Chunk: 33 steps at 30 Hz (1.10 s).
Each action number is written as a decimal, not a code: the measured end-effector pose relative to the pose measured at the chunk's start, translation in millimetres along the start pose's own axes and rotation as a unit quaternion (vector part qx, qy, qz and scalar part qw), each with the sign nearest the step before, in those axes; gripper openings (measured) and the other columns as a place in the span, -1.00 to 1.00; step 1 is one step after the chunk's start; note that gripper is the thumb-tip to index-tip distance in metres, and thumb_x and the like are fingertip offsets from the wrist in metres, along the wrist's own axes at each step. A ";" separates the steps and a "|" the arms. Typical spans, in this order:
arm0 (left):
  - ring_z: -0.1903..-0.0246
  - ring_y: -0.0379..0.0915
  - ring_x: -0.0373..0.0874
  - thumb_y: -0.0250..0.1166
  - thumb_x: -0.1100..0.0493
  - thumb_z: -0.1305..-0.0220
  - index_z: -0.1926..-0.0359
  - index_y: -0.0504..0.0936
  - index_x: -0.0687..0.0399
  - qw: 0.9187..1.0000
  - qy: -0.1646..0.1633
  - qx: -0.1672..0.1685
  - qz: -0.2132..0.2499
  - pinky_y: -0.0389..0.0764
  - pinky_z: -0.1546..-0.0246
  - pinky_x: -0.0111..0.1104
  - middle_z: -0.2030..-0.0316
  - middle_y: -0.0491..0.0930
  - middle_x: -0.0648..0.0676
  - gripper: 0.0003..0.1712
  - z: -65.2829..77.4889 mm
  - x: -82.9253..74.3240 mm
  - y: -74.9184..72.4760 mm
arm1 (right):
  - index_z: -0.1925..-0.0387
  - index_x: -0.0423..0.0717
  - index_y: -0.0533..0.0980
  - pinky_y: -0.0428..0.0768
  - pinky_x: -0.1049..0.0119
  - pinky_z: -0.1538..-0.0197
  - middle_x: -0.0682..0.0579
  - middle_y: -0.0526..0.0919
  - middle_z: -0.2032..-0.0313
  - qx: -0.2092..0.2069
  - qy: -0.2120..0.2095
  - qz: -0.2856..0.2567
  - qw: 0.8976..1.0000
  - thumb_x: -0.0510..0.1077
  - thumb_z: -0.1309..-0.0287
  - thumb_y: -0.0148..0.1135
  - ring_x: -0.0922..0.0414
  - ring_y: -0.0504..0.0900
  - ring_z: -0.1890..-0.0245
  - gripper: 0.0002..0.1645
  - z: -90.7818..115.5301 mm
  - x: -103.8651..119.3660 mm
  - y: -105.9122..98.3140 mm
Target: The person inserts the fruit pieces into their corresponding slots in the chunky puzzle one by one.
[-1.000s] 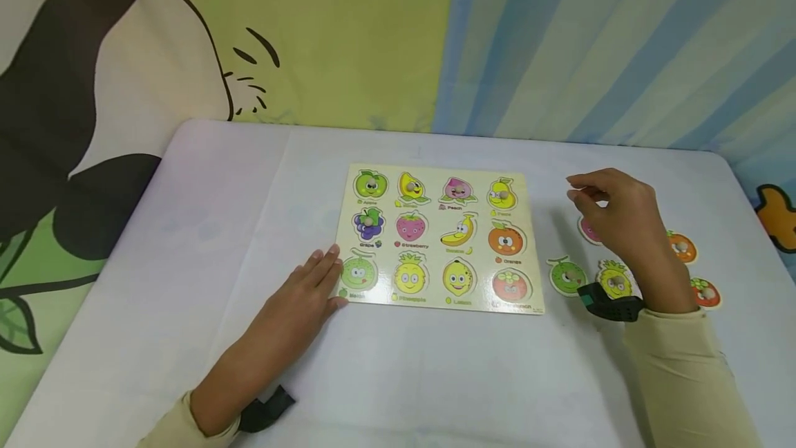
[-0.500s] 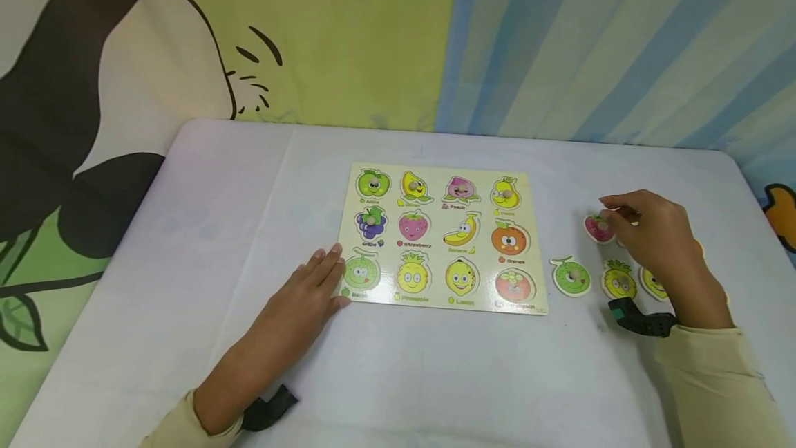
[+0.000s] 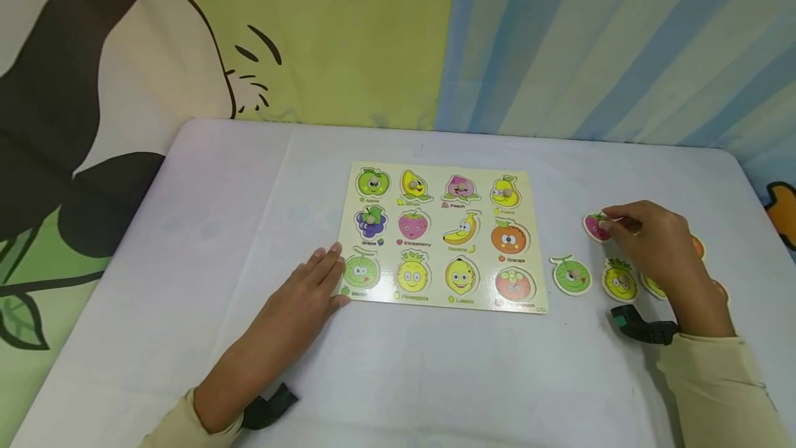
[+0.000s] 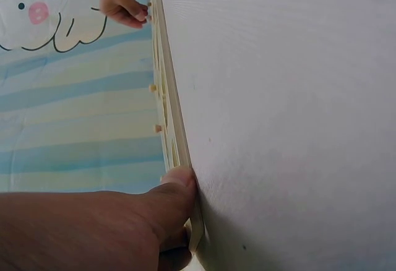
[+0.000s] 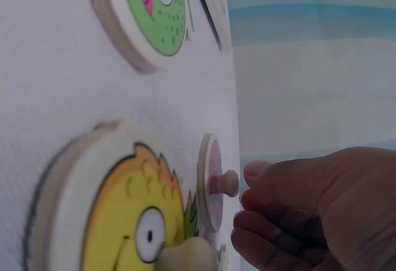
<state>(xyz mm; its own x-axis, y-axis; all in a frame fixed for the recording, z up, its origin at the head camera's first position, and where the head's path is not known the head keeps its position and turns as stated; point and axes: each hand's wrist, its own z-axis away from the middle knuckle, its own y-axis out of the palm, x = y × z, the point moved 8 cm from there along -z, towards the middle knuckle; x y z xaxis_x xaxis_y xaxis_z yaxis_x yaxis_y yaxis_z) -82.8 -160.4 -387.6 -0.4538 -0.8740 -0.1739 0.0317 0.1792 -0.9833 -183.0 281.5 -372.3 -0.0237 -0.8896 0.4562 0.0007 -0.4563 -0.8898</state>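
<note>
In the head view, my left hand (image 3: pixel 295 313) rests with straight fingers at the left edge of a wooden fruit puzzle board (image 3: pixel 541 306); the left wrist view shows its thumb (image 4: pixel 173 193) against the board's edge. My right hand (image 3: pixel 659 244) is over loose pieces on the right, closest to a strawberry puzzle piece (image 3: pixel 595 227). In the right wrist view, thumb and bent fingers stand just off that piece's wooden knob (image 5: pixel 230 183), with a small gap. Knobbed apple (image 3: pixel 373 184), mango, peach, pear and grape pieces sit in the board.
Loose melon (image 3: pixel 571 276) and pineapple (image 3: pixel 619 281) pieces lie on the white cloth-covered table (image 3: pixel 435 379). A lemon piece (image 3: pixel 654 287) and an orange piece (image 3: pixel 698 247) are partly hidden by my right hand and wrist. A patterned curtain (image 3: pixel 560 40) hangs behind the table.
My right hand has moved right and down from beside the board to the strawberry piece. My left hand stays at the board's left edge.
</note>
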 end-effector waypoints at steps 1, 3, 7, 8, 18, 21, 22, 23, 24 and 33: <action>-0.33 0.17 0.24 0.40 0.11 -0.22 -0.27 0.40 0.41 1.000 0.000 0.000 -0.001 0.36 -0.22 0.00 -0.34 0.29 0.31 -0.29 -0.2 -0.2 0.0 | -0.02 -0.37 0.56 0.49 -0.24 0.06 -0.36 0.53 0.03 0.003 0.001 -0.001 1.000 -0.25 -0.30 0.22 -0.25 0.50 0.09 -0.68 -0.1 -1.2 1.1; -0.33 0.18 0.24 0.40 0.11 -0.22 -0.28 0.40 0.42 1.000 0.001 0.001 -0.002 0.36 -0.22 0.01 -0.34 0.29 0.31 -0.29 -0.5 -0.4 -0.5 | -0.01 -0.35 0.56 0.50 -0.21 0.08 -0.33 0.54 0.05 0.009 0.004 0.000 1.000 -0.22 -0.30 0.23 -0.23 0.50 0.10 -0.68 -0.5 -3.3 3.4; -0.33 0.17 0.24 0.40 0.11 -0.22 -0.28 0.39 0.43 1.000 0.001 0.003 -0.004 0.36 -0.22 0.02 -0.34 0.28 0.32 -0.28 -0.7 0.0 -0.5 | 0.00 -0.35 0.57 0.51 -0.11 0.16 -0.31 0.54 0.08 0.020 -0.010 -0.001 1.000 -0.18 -0.29 0.26 -0.20 0.52 0.14 -0.66 -2.0 -2.6 5.6; -0.33 0.17 0.24 0.40 0.11 -0.22 -0.28 0.39 0.43 1.000 0.001 0.003 -0.005 0.35 -0.22 0.02 -0.34 0.28 0.32 -0.28 -0.7 0.1 -0.6 | 0.01 -0.35 0.57 0.52 -0.09 0.17 -0.31 0.55 0.09 0.021 -0.012 0.001 1.000 -0.18 -0.29 0.26 -0.19 0.52 0.14 -0.66 -2.3 -2.3 5.8; -0.33 0.17 0.24 0.42 0.12 -0.20 -0.28 0.39 0.43 1.000 0.000 0.001 -0.004 0.34 -0.23 0.01 -0.34 0.29 0.31 -0.27 -0.3 0.4 -0.4 | 0.00 -0.38 0.56 0.50 -0.18 0.12 -0.34 0.52 0.07 0.026 -0.014 0.007 1.000 -0.20 -0.29 0.25 -0.23 0.50 0.12 -0.65 -3.9 -0.1 9.0; -0.33 0.18 0.23 0.41 0.12 -0.20 -0.28 0.39 0.43 1.000 0.001 0.000 -0.002 0.34 -0.23 0.01 -0.34 0.29 0.31 -0.27 -0.5 0.0 -0.6 | 0.03 -0.38 0.58 0.50 -0.19 0.11 -0.33 0.53 0.07 0.020 -0.009 0.007 1.000 -0.22 -0.29 0.24 -0.22 0.50 0.12 -0.69 -3.5 0.9 9.2; -0.33 0.18 0.23 0.41 0.12 -0.20 -0.28 0.39 0.43 1.000 0.001 0.000 -0.002 0.34 -0.23 0.00 -0.34 0.29 0.31 -0.27 -0.5 0.1 -0.5 | 0.04 -0.39 0.59 0.50 -0.19 0.11 -0.33 0.54 0.08 0.017 -0.009 0.008 1.000 -0.24 -0.29 0.24 -0.22 0.50 0.12 -0.71 -3.6 1.4 9.1; -0.33 0.18 0.23 0.41 0.12 -0.20 -0.28 0.39 0.43 1.000 0.002 -0.001 -0.002 0.34 -0.24 0.00 -0.34 0.29 0.31 -0.27 -0.6 0.0 -0.3 | 0.06 -0.39 0.60 0.51 -0.18 0.11 -0.32 0.54 0.08 0.013 -0.009 0.011 1.000 -0.26 -0.28 0.24 -0.22 0.50 0.13 -0.72 -3.6 2.0 9.1; -0.33 0.18 0.24 0.41 0.12 -0.20 -0.28 0.39 0.43 1.000 0.003 -0.001 -0.002 0.35 -0.23 0.00 -0.33 0.29 0.31 -0.27 -0.7 0.1 -0.1 | 0.08 -0.39 0.60 0.51 -0.17 0.12 -0.32 0.55 0.09 0.008 -0.009 0.013 1.000 -0.27 -0.28 0.24 -0.21 0.50 0.14 -0.74 -3.8 2.5 9.1; -0.33 0.18 0.25 0.41 0.10 -0.21 -0.28 0.39 0.43 1.000 0.000 0.001 0.001 0.43 -0.16 -0.08 -0.35 0.27 0.32 -0.27 -0.6 2.2 0.9 | 0.13 -0.42 0.62 0.51 -0.18 0.15 -0.37 0.55 0.09 -0.011 -0.004 0.029 0.999 -0.33 -0.24 0.24 -0.26 0.49 0.13 -0.78 -3.2 6.6 9.8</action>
<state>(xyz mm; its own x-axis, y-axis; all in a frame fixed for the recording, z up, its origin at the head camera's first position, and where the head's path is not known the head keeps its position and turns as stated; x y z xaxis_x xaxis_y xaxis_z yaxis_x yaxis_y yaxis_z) -84.3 -161.9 -388.8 -0.4531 -0.8739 -0.1760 0.0351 0.1798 -0.9831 -186.4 271.2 -378.1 -0.0172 -0.9150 0.4030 -0.0206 -0.4027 -0.9151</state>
